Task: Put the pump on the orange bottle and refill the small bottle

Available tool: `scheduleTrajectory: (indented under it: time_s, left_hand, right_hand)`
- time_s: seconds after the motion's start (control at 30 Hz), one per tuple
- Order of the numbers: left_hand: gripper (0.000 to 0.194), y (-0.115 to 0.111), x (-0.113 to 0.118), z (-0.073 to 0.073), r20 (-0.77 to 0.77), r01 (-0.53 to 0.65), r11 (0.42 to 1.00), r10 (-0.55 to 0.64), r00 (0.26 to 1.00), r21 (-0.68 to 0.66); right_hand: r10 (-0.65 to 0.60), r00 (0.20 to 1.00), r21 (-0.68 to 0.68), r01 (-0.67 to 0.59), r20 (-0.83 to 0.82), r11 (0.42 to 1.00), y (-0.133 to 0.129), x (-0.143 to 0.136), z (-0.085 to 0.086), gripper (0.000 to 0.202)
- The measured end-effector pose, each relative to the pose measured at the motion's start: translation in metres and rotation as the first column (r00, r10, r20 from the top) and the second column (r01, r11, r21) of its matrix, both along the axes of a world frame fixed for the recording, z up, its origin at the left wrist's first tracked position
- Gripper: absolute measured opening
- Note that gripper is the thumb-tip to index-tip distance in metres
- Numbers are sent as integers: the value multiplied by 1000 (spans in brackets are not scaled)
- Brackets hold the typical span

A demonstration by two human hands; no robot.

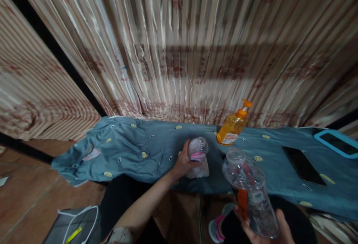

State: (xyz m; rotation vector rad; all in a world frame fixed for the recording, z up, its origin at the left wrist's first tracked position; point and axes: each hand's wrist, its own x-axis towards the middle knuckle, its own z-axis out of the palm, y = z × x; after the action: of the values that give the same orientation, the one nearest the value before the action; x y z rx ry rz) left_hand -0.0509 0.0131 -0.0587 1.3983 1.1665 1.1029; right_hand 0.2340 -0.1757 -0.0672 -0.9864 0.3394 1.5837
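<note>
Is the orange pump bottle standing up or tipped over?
The orange pump bottle is standing up: its bottom rests on the blue cloth, with the pump on top.

No readable text, pump-bottle label blurred

L arm: bare forearm, in from btm L of ctr, angled fwd & R; pale band lower down, strap or cuff unclear.
L wrist: approx straight w/ forearm.
L hand: fwd of R hand, palm turned R, fingers curled on far side, thumb on near side, gripping.
R hand: low, R of ctr, close to body; digits show both sides, gripping; palm mostly hidden.
R forearm: out of frame.
</note>
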Motion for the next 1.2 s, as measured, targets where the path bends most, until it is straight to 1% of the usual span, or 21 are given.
scheduleTrajectory:
  time_s: [0.1,0.17,0.23,0.33,0.4,0.53,0.7,0.9,0.97,1.07,1.2]
  left_hand:
    - [83,3,-4,-2,17,43,999,-42,999,-28]
    - [72,3,-10,-1,6,52,998,-52,999,-25]
    - [65,3,-17,1,-23,67,998,-67,997,5]
    - [63,0,-26,0,-53,53,996,-49,997,68]
    - [62,-2,-28,-3,-67,52,995,-46,997,85]
    - [61,-3,-23,-9,-110,68,994,-59,992,80]
    - [60,1,-13,-18,-88,96,990,-87,992,108]
    - [72,3,-10,-33,-154,164,977,-143,978,138]
    - [72,2,-10,-34,-154,176,975,-154,976,136]
    - [71,-1,-9,-31,-154,183,975,-164,974,123]
    - [69,-1,-8,-29,-163,201,972,-180,970,121]
  right_hand:
    - [-57,998,-53,59,29,997,12,-21,23,67]
    - [-86,995,-70,89,50,994,22,-33,33,71]
    - [-117,989,-74,123,85,990,31,-42,39,73]
    - [-134,981,-81,147,142,986,41,-49,43,74]
    - [-141,973,-77,157,182,985,46,-51,45,73]
    - [-159,952,-65,182,263,981,52,-51,52,74]
    - [-199,912,-45,229,359,972,48,-42,62,79]
    - [-236,860,-28,279,452,960,41,-28,80,88]
    - [-238,853,-37,287,465,957,40,-26,87,91]
    - [-243,839,-47,303,487,952,36,-26,94,95]
    - [-252,821,-56,325,512,944,29,-22,97,91]
